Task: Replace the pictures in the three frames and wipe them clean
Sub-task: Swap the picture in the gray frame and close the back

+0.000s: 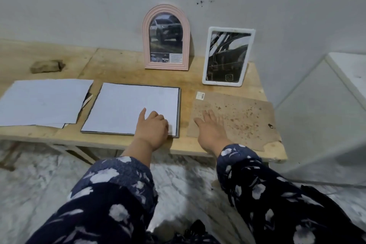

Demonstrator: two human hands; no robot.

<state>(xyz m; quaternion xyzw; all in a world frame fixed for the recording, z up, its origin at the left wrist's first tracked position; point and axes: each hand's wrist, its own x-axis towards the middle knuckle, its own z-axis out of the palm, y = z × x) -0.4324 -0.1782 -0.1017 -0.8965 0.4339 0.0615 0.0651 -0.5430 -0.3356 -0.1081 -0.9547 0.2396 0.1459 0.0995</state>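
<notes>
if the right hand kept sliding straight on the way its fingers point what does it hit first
Probably the white rectangular frame leaning against the wall. The right hand lies flat on the stained backing board, fingers pointing away from the person; depth is hard to judge.

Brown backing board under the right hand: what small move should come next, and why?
Probably lift the brown backing board and lay it over the white sheet in the flat dark frame. The right hand rests open on the board, the left hand steadies the sheet, and both other frames already stand with pictures against the wall.
</notes>
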